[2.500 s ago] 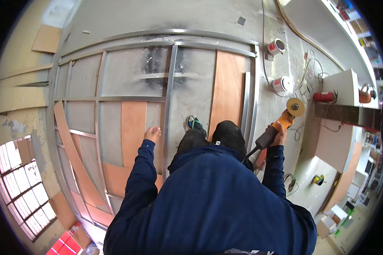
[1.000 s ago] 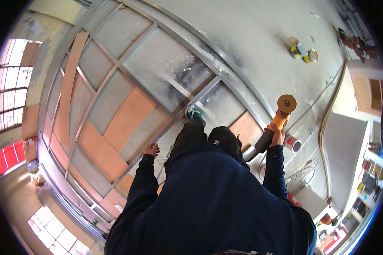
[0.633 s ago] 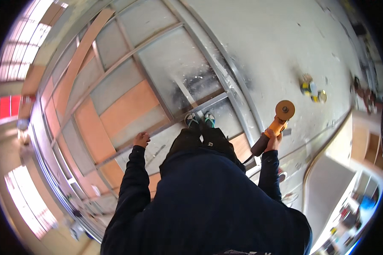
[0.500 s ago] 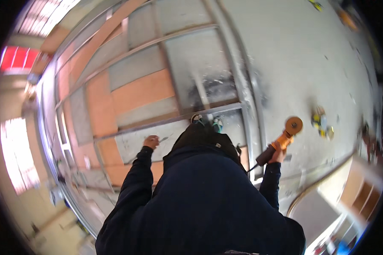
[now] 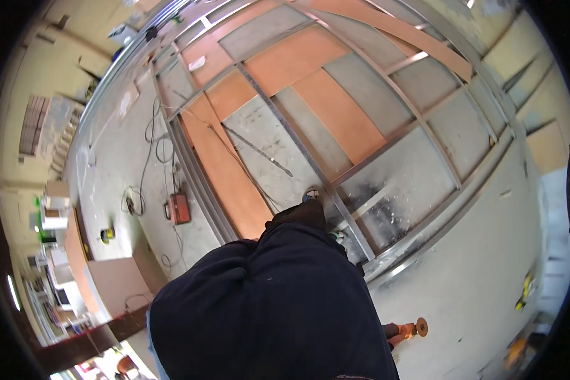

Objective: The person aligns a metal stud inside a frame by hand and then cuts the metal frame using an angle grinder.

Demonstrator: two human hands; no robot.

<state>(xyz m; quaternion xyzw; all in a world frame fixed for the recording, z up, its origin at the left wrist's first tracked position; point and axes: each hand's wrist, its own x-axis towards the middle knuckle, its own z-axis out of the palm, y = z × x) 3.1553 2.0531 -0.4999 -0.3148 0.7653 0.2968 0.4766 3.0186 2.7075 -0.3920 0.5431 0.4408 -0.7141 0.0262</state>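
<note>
At the lower right, beside my body, my right hand (image 5: 396, 338) is closed around an angle grinder (image 5: 406, 330). The grinder has an orange and dark body and a round brown disc (image 5: 422, 327) pointing away to the right. It hangs over the bare grey floor, apart from the metal frame (image 5: 294, 136). My left hand does not show; my dark top covers that side. One foot (image 5: 311, 194) is inside a bay of the frame, near a crossbar, and the other is partly hidden below my clothing.
Brown boards (image 5: 339, 114) lie between the frame's bars, with a long thin metal strip (image 5: 259, 151) in one bay. Left of the frame stand a red box-shaped machine (image 5: 179, 208) and loose cables (image 5: 151, 136). A yellow-black item (image 5: 524, 292) lies far right.
My view has turned, so the frame now lies ahead and to the right, and the red machine has come into sight. My left hand has left view; the grinder is lower.
</note>
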